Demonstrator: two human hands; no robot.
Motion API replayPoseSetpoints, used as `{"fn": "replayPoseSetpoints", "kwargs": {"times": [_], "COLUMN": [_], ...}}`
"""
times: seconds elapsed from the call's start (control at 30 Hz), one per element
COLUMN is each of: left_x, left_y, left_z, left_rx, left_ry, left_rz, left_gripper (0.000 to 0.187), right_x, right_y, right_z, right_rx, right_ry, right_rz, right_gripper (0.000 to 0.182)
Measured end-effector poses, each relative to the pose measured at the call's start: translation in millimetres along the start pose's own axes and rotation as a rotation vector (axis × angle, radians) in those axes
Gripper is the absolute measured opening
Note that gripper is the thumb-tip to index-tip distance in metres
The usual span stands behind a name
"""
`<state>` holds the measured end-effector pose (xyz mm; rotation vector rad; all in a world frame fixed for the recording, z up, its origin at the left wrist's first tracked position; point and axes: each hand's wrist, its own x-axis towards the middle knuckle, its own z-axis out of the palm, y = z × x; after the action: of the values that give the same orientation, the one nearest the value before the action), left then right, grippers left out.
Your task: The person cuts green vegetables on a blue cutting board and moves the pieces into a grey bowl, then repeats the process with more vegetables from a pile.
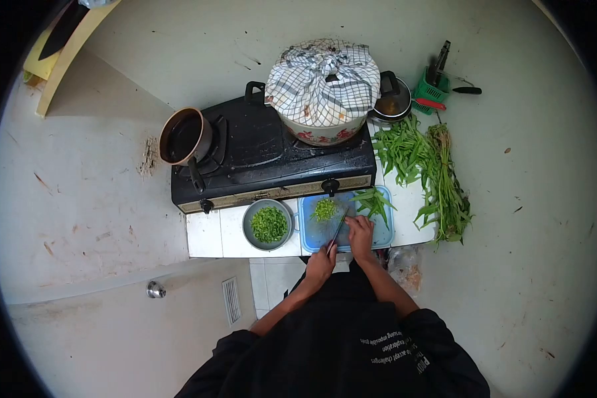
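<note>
My left hand (320,265) is closed round the handle of a knife (339,228), whose blade points away from me over a blue cutting board (311,233). Just right of the blade, my right hand (361,236) is closed, its fingers pressing on green stalks at the blade. Leafy tops of the greens (375,201) stick out beyond that hand on the board. A small heap of chopped greens (324,210) lies left of the blade. Beside the board, a grey bowl (247,229) holds more chopped greens (269,225).
Behind the board stands a black gas stove (259,142) with a saucepan (202,142) and a large cloth-covered pot (328,134). A bunch of leafy greens (438,176) lies at the right. Farther back are a small pan (393,106) and a green basket (426,89) with utensils.
</note>
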<state>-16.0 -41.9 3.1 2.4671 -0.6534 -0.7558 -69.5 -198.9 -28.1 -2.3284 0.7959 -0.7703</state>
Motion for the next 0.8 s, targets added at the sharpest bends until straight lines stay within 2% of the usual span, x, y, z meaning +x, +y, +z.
{"fn": "replayPoseSetpoints", "kwargs": {"times": [0.2,0.37,0.43,0.53,0.8], "left_x": [-2.7,-0.7,-2.7,-2.5,-3.5], "left_y": [-7.0,-7.5,-7.8,-5.2,-6.2], "left_z": [-13.4,-7.5,-7.4,-8.5,-2.5], "left_rx": [-0.061,-0.134,-0.135,-0.143,-0.127], "left_ry": [-0.046,-0.064,-0.069,-0.081,-0.039], "left_rz": [-0.049,0.013,0.004,0.012,0.035], "left_gripper": [0.057,0.056,0.052,0.057,0.056], "right_x": [-2.1,-0.8,-0.4,0.6,-1.1], "right_y": [-2.4,-0.2,-2.5,-2.5,-6.4], "right_z": [-6.4,-2.9,-5.3,-7.0,-13.3], "right_rx": [0.123,0.128,0.140,0.144,0.090], "right_ry": [0.036,0.030,0.024,0.008,-0.015], "right_rz": [0.034,0.033,0.040,0.052,0.058], "right_gripper": [0.017,0.016,0.016,0.019,0.028]}}
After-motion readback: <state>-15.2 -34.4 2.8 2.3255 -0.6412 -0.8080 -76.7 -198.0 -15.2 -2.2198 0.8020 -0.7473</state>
